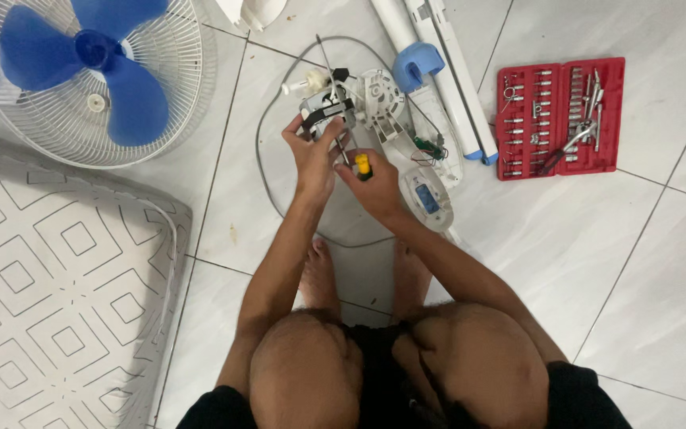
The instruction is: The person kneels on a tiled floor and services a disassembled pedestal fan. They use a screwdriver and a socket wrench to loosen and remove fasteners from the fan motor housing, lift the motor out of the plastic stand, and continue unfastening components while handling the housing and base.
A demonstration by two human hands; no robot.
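A small fan motor (329,107) with a metal shaft sits on the white tiled floor, and my left hand (314,155) grips its near side. My right hand (372,181) holds a screwdriver (361,163) with a yellow and black handle, its shank pointing up into the motor. Just right of the motor lies the white plastic motor housing (380,99). A thin grey wire ring (262,151) loops round the work spot. My bare feet (321,274) rest just below my hands.
A white fan grille with blue blades (97,71) lies at top left. A patterned mattress (49,278) fills the left side. The white fan stand with blue collar (430,63), a control panel (426,199) and a red socket set case (559,117) lie to the right.
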